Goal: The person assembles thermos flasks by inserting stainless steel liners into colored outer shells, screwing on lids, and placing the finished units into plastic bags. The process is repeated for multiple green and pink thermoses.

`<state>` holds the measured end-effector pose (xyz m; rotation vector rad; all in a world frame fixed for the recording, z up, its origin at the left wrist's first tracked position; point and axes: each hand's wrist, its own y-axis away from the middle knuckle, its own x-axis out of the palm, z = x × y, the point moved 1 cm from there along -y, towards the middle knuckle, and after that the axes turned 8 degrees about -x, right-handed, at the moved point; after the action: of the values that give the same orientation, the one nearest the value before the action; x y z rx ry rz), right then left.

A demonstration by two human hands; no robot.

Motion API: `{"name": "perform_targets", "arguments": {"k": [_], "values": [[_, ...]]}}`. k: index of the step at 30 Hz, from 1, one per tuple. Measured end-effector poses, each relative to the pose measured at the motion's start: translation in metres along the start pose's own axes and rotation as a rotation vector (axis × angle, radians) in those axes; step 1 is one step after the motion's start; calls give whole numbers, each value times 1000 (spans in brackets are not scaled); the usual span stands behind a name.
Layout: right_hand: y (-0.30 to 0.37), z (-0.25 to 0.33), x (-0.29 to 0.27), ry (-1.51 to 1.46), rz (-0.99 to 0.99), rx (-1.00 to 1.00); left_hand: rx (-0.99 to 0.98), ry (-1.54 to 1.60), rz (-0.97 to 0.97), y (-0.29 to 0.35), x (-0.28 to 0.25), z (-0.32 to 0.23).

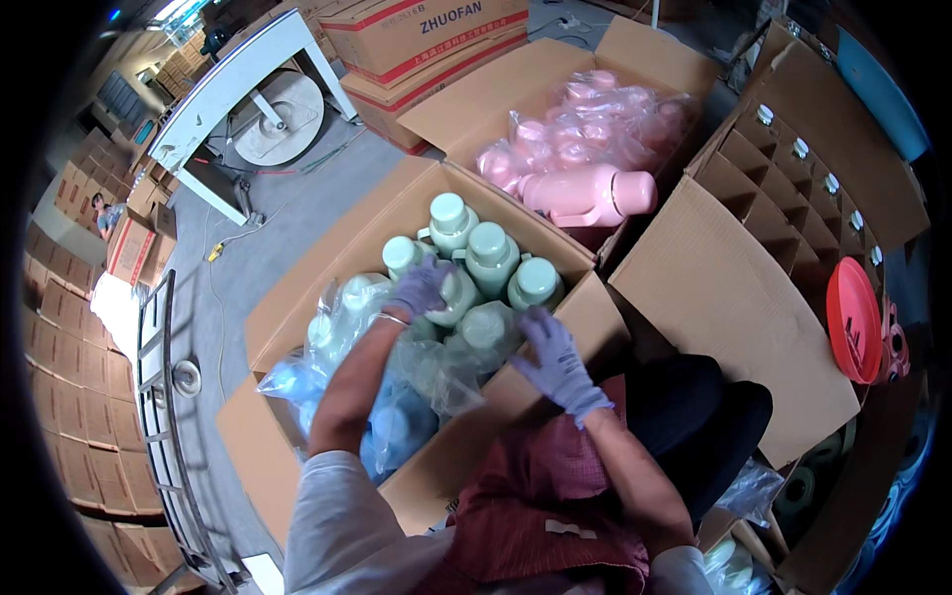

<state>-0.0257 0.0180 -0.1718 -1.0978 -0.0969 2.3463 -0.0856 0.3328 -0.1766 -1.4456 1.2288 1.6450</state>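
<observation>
An open cardboard box [347, 203] in front of me holds several mint-green vacuum flasks [491, 253] standing upright. Some at its near side are wrapped in clear plastic bags [446, 372]; blue bagged items [402, 426] lie at its left corner. My left hand [419, 288], in a lavender glove, is over the middle of the box beside a green flask [456, 296]. Its fingers look stretched out, and I cannot tell whether they touch the flask. Also gloved, my right hand [560, 367] hovers by the box's right edge near a bagged flask [486, 325], fingers apart and holding nothing.
Behind stands another open box [491, 79] of pink flasks [585, 193], mostly bagged. To the right are a box with cardboard dividers [764, 164] and a red basin [853, 317]. A metal rack [164, 397], a white-framed table [238, 74] and stacked cartons [89, 397] stand left.
</observation>
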Motion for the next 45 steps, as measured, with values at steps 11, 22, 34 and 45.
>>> {"name": "perform_targets", "arguments": {"k": [11,22,34,45], "values": [[-33,21,-101,-1072,-638,454,386,418,-835,166,-202,-128],[222,23,-335,-751,-1123,41,249,1617,353,179,-88,-255],[255,40,-353,-276,-737,249,1226,906,-489,12,-201,-602],[270,-202,-614,342,-863,587,1156,620,-594,-83,-163,-623]]}}
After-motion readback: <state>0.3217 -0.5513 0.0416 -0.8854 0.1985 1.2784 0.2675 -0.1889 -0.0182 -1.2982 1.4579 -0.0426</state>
